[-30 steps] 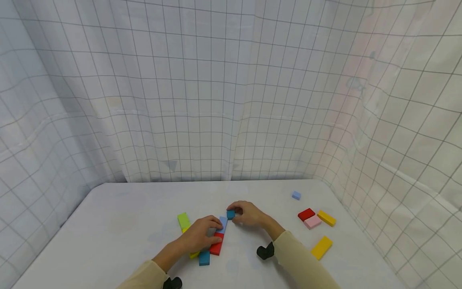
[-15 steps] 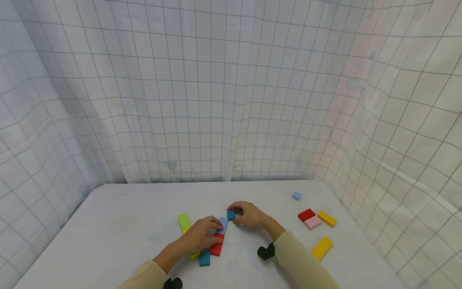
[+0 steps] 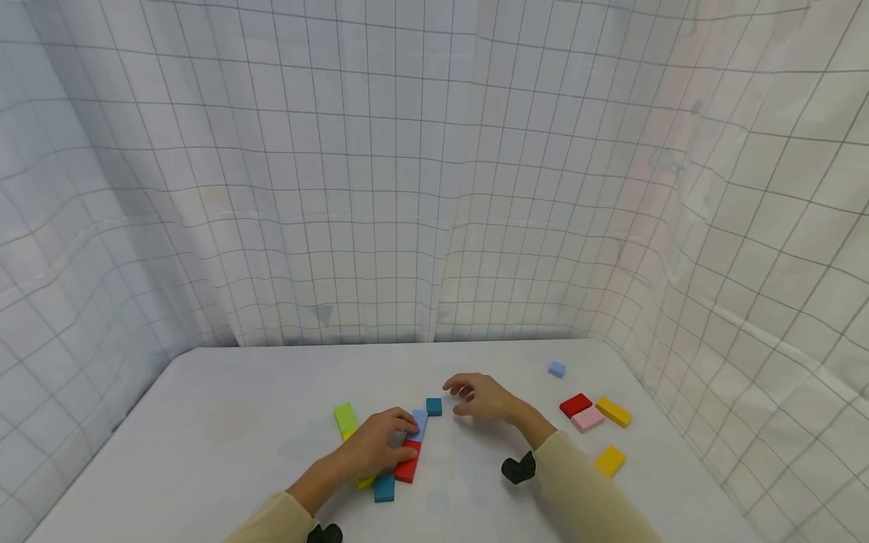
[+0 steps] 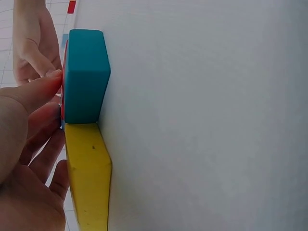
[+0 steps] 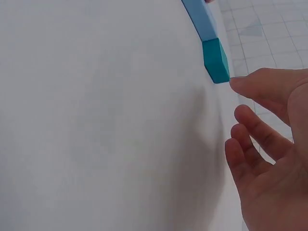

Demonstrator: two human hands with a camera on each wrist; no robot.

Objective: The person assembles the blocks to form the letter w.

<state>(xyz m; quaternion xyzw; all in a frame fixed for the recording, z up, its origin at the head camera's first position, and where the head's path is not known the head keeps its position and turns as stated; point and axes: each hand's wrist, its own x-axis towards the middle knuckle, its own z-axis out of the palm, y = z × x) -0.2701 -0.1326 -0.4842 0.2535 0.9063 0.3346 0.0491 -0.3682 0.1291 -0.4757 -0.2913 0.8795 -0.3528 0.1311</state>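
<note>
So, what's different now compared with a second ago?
The right hand has let go of the small teal block and drawn away to the right; its sleeve now covers more of the nearer orange-yellow block. Unchanged: the teal block stays by the light-blue block, and the left hand stays at the row.

The person wears long sleeves in a soft, pale cream colour. The right sleeve [image 3: 587, 486] shows more than the left sleeve [image 3: 274, 520], and both look plain. They stop before the wrists, so a bit of arm peeks out. The left hand [image 3: 377, 439] and the right hand [image 3: 485, 397] are bare. A small black lump [image 3: 519, 467] sits by the right cuff, round and bumpy, a bit like a heart. Another black lump [image 3: 324, 534] sits by the left cuff, partly cut off
</note>
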